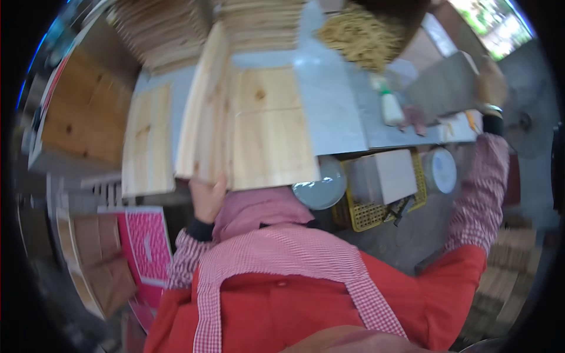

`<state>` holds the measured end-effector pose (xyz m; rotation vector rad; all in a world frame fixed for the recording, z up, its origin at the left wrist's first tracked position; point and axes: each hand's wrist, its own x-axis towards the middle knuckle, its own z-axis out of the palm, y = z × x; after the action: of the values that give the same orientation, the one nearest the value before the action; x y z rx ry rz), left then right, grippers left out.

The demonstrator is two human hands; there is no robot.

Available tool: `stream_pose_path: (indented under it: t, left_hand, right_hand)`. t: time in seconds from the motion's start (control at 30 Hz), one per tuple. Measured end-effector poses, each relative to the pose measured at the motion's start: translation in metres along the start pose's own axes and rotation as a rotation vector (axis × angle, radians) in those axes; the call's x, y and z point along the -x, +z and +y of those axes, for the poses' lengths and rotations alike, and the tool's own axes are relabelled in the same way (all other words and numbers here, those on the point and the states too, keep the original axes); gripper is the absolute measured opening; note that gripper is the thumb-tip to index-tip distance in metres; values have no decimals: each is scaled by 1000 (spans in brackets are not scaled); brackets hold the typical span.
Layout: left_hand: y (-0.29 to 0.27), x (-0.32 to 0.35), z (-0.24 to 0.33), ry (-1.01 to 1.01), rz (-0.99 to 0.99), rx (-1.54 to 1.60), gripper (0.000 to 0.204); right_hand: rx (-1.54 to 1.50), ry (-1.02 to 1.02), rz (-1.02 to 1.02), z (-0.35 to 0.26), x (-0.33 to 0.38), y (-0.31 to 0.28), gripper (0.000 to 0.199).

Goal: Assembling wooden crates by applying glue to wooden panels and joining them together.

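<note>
My left hand (208, 199) is closed round the lower end of a pale wooden board (203, 112), which stands tilted on its long edge. Directly right of it a flat wooden panel (271, 129) with a knot lies on the table, its near end by my lap. My right hand (492, 85) is stretched far out to the right, at the right edge of a flat grey sheet (444, 85). Motion blurs its fingers, so I cannot see whether they grip the sheet.
Stacks of wooden boards (259, 26) stand at the back. Another panel (147, 135) lies left, beside a wooden box (82, 112). Thin wood strips (359, 38) are heaped back right, near a white bottle (391, 109). Below the table edge sit a yellow crate (368, 219) and round containers (440, 170).
</note>
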<state>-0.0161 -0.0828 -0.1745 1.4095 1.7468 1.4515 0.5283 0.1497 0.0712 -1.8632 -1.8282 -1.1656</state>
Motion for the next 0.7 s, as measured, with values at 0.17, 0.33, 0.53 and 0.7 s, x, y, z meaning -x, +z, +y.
stream_pose_path:
  t: [0.17, 0.33, 0.53, 0.7]
  left_hand:
    - [4, 4, -2, -4, 37, -36, 27]
    - [5, 4, 0, -28, 38, 95, 29]
    - [2, 7, -5, -110, 24, 177, 33]
    - [-1, 8, -2, -144, -31, 83, 35]
  right_hand:
    - [-888, -404, 103, -169, 3, -28, 19]
    - [-989, -537, -121, -310, 24, 9, 14]
    - [-973, -634, -58, -389, 17, 55, 14]
    - [-928, -647, -100, -401, 5, 66, 15]
